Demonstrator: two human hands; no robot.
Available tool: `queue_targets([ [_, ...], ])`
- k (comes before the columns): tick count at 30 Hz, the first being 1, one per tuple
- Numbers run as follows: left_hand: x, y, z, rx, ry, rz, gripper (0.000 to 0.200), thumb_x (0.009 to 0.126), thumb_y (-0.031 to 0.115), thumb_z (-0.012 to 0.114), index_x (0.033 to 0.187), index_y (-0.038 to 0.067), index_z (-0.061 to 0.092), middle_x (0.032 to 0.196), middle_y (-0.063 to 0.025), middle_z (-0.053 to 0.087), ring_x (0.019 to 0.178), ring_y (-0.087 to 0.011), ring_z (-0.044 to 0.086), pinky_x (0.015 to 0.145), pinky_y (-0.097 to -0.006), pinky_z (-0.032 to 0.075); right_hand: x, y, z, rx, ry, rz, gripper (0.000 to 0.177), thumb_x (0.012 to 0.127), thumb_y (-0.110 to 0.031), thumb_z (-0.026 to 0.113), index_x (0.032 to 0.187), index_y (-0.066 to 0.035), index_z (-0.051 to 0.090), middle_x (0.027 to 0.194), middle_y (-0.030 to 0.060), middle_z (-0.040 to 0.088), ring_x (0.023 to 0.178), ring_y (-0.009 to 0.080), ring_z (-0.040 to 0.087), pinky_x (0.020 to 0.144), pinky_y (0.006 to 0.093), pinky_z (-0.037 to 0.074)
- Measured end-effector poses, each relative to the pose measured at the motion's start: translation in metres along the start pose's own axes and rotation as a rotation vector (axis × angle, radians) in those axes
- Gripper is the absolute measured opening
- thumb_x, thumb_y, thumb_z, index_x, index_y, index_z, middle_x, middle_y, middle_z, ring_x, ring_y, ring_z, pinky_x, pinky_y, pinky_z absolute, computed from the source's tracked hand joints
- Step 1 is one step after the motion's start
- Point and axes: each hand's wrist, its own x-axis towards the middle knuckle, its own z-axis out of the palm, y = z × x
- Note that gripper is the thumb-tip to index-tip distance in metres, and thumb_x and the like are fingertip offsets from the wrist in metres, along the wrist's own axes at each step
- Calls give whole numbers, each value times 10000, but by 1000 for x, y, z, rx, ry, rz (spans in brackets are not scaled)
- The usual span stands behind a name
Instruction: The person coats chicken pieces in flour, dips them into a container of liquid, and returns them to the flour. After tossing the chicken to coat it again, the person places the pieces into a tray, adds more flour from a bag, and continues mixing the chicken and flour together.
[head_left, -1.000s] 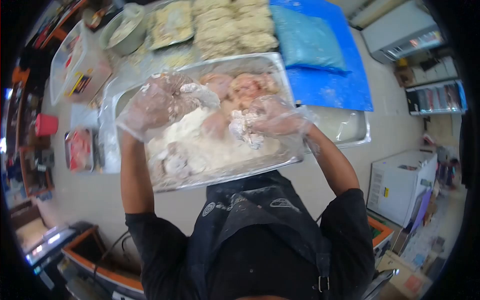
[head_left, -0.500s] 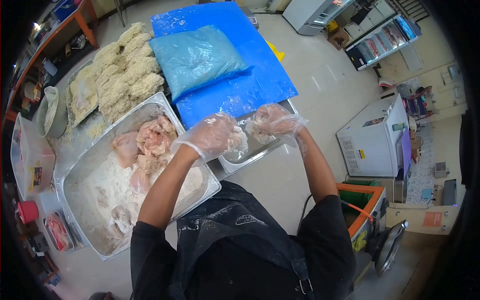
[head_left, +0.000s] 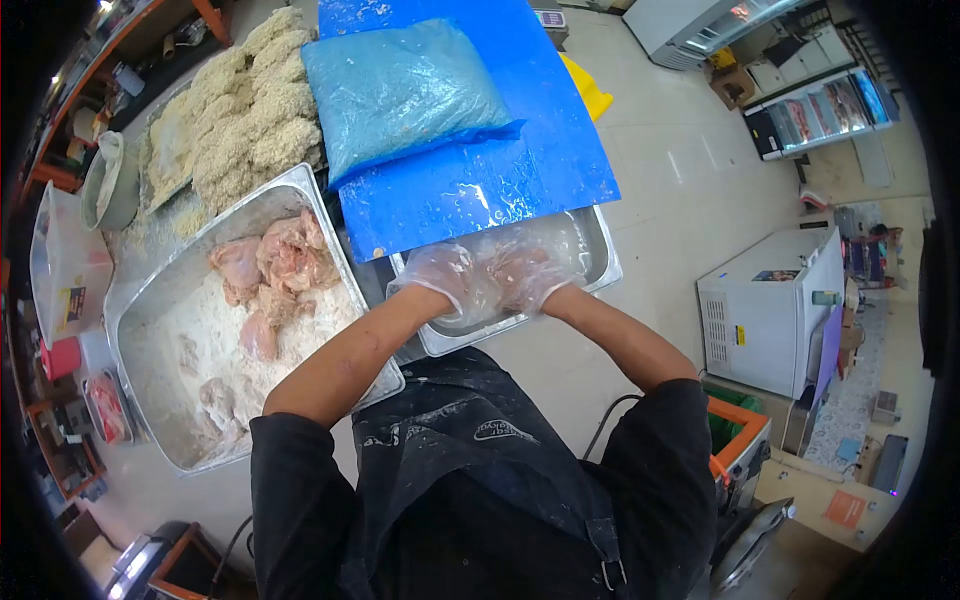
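Observation:
Both hands wear clear plastic gloves and are down inside a smaller metal pan (head_left: 608,250) that seems to hold water. My left hand (head_left: 443,274) is at the pan's left part, and my right hand (head_left: 527,278) lies close beside it, the two almost touching. Wet, wrinkled plastic and blur hide the fingers, so I cannot make out their pose or anything in them. Over the pan's far part lies a blue board (head_left: 430,205) with a filled blue plastic bag (head_left: 405,95) on it. To the left, a large metal tray (head_left: 150,385) contains white flour and raw chicken pieces (head_left: 295,255).
Flour-coated pieces (head_left: 255,110) are heaped beyond the large tray. A grey-green bucket (head_left: 118,190) and a clear plastic bin (head_left: 70,260) stand at the far left. An orange-framed unit (head_left: 740,430) is near my right elbow. A white chest freezer (head_left: 765,310) stands farther right.
Both hands, which were raised at the board's near edge with floury gloves, have gone down into the smaller pan and closer together. The view has shifted slightly.

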Motion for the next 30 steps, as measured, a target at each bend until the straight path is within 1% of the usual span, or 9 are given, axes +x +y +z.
queue_targets([
  [2,-6,4,-6,62,-46,24,269,761,183,548,953,58,689,989,-166,662,935,-296,641,808,-389,505,22,6,36,-143,-223,66,218,759,-181,583,915,-62,677,921,145,657,884,310,642,766,443,509],
  [5,-10,6,-11,114,-82,79,255,742,144,551,934,51,691,988,-168,661,933,-304,640,795,-388,510,33,16,101,-134,100,107,173,779,-151,562,849,-58,691,876,150,666,875,323,646,747,473,506],
  [7,-15,15,-31,164,-178,63,253,736,126,546,929,43,689,996,-173,658,945,-312,635,795,-390,510,23,7,58,-111,-47,93,173,790,-136,549,876,-63,680,887,164,660,863,328,646,737,468,507],
  [11,-14,2,-16,43,-4,71,277,750,122,523,956,14,672,997,-196,650,936,-337,632,817,-399,499,-12,-4,-59,102,-125,-75,166,802,-144,540,906,-72,647,882,201,642,828,353,639,711,462,504],
  [18,-25,8,-21,-77,-3,85,274,776,133,497,937,-26,652,946,-246,638,889,-345,639,800,-418,494,-19,6,-36,525,79,-112,153,741,-141,572,859,-52,610,772,196,628,736,373,617,643,459,484],
  [23,-47,31,-67,23,30,249,287,788,165,501,933,-37,645,864,-246,645,796,-355,650,721,-419,515,-25,7,-54,817,113,-167,136,709,-131,604,795,-26,617,688,159,619,612,269,601,560,389,472],
  [24,-41,30,-67,74,39,248,289,786,171,507,934,-37,643,850,-243,647,776,-355,651,703,-419,518,-26,9,-64,708,134,-131,109,728,-113,609,794,-29,633,664,138,617,599,205,592,555,350,482],
  [26,-34,27,-70,120,87,220,309,773,227,554,950,-17,624,885,-232,645,825,-332,644,725,-415,511,-48,-6,-120,652,207,-147,102,754,-121,608,801,-37,641,655,110,619,587,187,591,542,331,487],
  [30,-45,23,-107,148,241,236,307,762,225,579,964,-1,621,903,-212,635,842,-320,631,740,-406,502,-77,-20,-211,873,46,9,235,777,-270,652,867,-53,642,678,47,628,569,130,586,495,276,487],
])
